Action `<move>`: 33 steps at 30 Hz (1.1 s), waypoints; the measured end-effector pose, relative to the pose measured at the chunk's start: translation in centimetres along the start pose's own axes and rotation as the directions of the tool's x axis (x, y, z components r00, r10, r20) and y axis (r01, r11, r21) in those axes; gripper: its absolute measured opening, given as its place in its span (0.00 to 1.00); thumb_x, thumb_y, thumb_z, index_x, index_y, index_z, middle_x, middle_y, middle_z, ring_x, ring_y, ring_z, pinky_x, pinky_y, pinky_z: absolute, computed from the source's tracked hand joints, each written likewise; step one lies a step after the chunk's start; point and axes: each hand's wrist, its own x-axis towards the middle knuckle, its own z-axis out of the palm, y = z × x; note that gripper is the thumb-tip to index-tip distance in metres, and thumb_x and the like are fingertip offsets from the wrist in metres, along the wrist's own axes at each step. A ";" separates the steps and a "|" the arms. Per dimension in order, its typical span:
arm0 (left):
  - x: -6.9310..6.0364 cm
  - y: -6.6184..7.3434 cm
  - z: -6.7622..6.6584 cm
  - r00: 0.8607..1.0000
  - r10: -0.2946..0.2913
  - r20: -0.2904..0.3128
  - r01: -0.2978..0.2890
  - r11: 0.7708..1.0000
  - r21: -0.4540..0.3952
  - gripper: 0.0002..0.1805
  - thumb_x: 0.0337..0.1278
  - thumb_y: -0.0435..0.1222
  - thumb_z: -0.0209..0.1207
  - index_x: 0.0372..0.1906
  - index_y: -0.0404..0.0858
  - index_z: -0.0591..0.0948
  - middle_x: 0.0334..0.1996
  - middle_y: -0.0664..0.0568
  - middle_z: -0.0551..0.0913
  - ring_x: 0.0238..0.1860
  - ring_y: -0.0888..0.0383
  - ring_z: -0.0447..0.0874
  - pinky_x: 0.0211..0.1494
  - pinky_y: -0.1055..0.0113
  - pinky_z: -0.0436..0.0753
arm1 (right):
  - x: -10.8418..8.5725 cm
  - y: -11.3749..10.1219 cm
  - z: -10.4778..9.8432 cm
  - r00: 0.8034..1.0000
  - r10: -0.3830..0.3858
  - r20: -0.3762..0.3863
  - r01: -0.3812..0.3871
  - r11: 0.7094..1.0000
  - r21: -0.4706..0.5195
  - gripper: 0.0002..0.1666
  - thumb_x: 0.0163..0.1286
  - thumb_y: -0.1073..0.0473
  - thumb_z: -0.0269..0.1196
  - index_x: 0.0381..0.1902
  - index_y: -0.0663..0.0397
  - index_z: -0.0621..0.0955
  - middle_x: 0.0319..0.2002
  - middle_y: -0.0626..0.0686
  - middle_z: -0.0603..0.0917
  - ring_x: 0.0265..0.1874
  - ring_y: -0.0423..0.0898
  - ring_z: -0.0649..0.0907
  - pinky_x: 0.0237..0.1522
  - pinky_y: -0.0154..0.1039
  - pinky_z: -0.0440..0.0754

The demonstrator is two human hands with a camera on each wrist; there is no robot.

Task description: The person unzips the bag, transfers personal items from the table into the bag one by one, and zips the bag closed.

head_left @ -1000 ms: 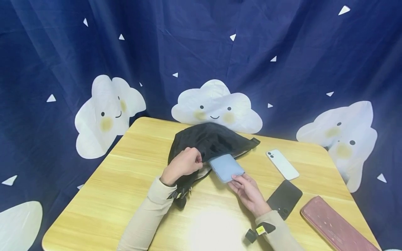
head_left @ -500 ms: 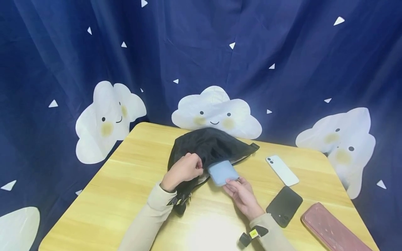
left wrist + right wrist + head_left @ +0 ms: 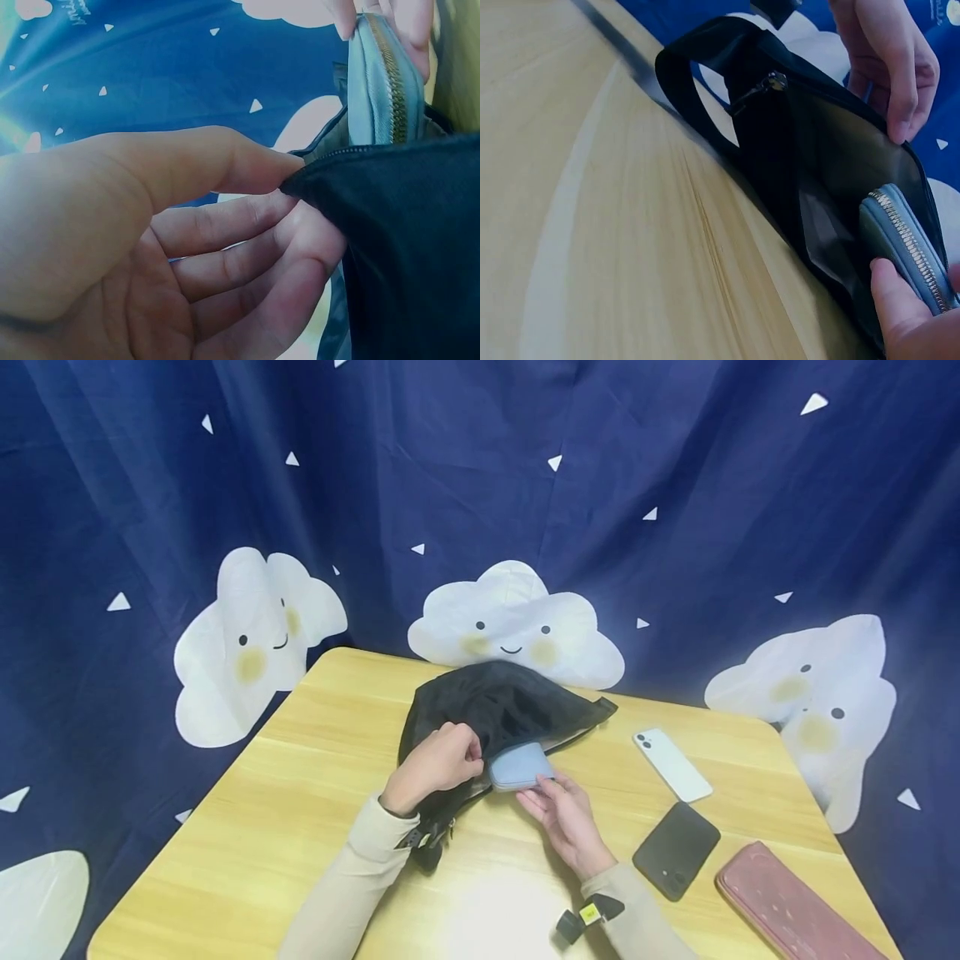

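A black zippered bag [image 3: 487,702] lies on the table with its mouth facing the person. My left hand [image 3: 442,760] pinches the zippered edge of that mouth between thumb and fingers, as the left wrist view shows, and the bag [image 3: 769,150] gapes wide. In my right hand [image 3: 566,822] is a light blue zip wallet [image 3: 521,766], held by its near end between thumb and fingers. The far part of the wallet [image 3: 907,240] is inside the bag's opening, its metal zipper visible in both wrist views. What else the bag holds is hidden.
To the right on the wooden table [image 3: 300,760] lie a white phone [image 3: 672,764], a black phone [image 3: 677,850] and a long pink wallet [image 3: 798,902]. A dark blue curtain [image 3: 480,468] with white clouds hangs behind the table's far edge.
My right hand has moved left and carried the light blue wallet farther into the bag's mouth. The left hand keeps its pinch on the bag's edge. The head view shifted slightly.
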 end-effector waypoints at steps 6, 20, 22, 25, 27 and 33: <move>0.0 0.0 0.0 1.000 -0.001 0.007 0.001 1.000 -0.003 0.08 0.54 0.33 0.65 0.22 0.44 0.83 0.14 0.61 0.74 0.19 0.62 0.74 0.28 0.67 0.75 | -0.3 -0.1 0.0 1.000 0.018 0.025 -0.019 1.000 0.024 0.29 0.83 0.63 0.45 0.74 0.73 0.57 0.63 0.71 0.76 0.52 0.51 0.88 0.61 0.47 0.84; 0.1 0.1 -0.3 1.000 -0.011 0.007 0.011 1.000 -0.002 0.09 0.56 0.34 0.66 0.22 0.44 0.83 0.16 0.59 0.79 0.20 0.60 0.77 0.28 0.67 0.75 | -1.0 -1.0 0.2 0.995 0.095 -0.006 -0.095 0.995 -0.007 0.16 0.82 0.60 0.46 0.59 0.65 0.69 0.45 0.52 0.79 0.51 0.48 0.79 0.64 0.43 0.79; 0.1 0.1 -0.3 1.000 -0.009 0.009 0.009 1.000 0.001 0.08 0.56 0.34 0.66 0.22 0.44 0.83 0.16 0.59 0.79 0.20 0.60 0.77 0.28 0.67 0.76 | -1.1 -1.1 0.1 0.995 0.102 -0.001 -0.102 0.995 -0.006 0.18 0.82 0.60 0.47 0.61 0.66 0.68 0.46 0.53 0.79 0.51 0.48 0.80 0.65 0.42 0.79; 0.0 0.1 -0.2 1.000 -0.006 0.008 0.006 1.000 0.002 0.08 0.55 0.33 0.66 0.22 0.44 0.83 0.17 0.59 0.80 0.20 0.60 0.77 0.28 0.67 0.76 | -1.3 -1.3 0.0 0.994 0.108 0.022 -0.108 0.994 -0.010 0.25 0.82 0.59 0.47 0.68 0.71 0.65 0.50 0.55 0.79 0.53 0.47 0.82 0.66 0.41 0.79; 0.0 0.1 -0.2 1.000 -0.006 0.009 0.006 1.000 0.002 0.08 0.55 0.33 0.66 0.22 0.44 0.83 0.17 0.59 0.80 0.21 0.60 0.78 0.29 0.67 0.76 | -1.4 -1.4 -0.1 0.993 0.112 0.044 -0.112 0.994 -0.003 0.29 0.82 0.58 0.46 0.72 0.73 0.62 0.52 0.56 0.80 0.53 0.47 0.84 0.65 0.39 0.80; 0.0 0.3 -0.2 1.000 -0.013 0.016 0.013 1.000 0.001 0.07 0.55 0.32 0.66 0.23 0.43 0.84 0.18 0.58 0.80 0.21 0.60 0.78 0.29 0.67 0.77 | -1.6 -1.5 0.0 0.988 0.105 0.113 -0.113 0.991 0.068 0.30 0.82 0.60 0.46 0.72 0.76 0.61 0.50 0.56 0.85 0.53 0.49 0.87 0.64 0.38 0.81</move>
